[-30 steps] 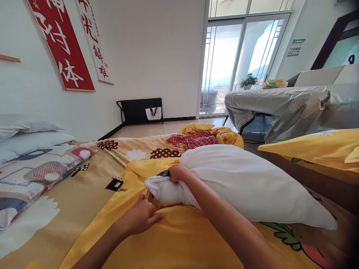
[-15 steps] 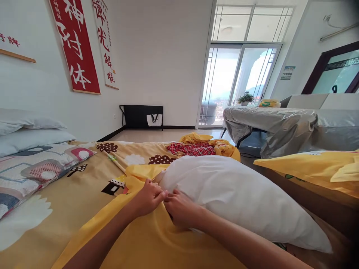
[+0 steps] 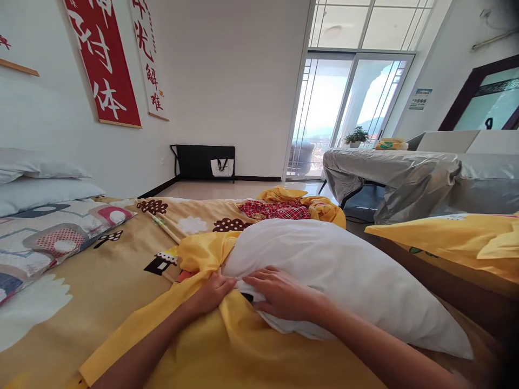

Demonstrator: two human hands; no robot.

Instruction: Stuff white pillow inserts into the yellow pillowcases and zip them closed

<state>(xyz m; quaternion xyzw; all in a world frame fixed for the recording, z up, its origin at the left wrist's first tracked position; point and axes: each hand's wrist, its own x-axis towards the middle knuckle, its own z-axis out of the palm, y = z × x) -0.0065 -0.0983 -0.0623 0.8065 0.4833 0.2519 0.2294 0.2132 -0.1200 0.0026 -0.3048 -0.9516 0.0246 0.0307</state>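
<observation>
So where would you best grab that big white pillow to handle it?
Probably at its near, narrow end, coming from the left, where the right hand lies. The white pillow tapers there beside the bunched yellow cover that the left hand grips; its middle looks too bulky.

A home bedroom w/ living space beyond. A bed (image 3: 81, 302) in patterned yellow bedding is filling the foreground, w/ stacked pillows (image 3: 36, 186) lying at its head on the left. Red and white calligraphy banners (image 3: 103, 59) are hanging on the white wall. A sliding glass balcony door (image 3: 344, 113) is letting in daylight, w/ a small potted plant (image 3: 357, 136) sitting near it. A table under a grey cover (image 3: 405, 178) is standing to the right.
</observation>
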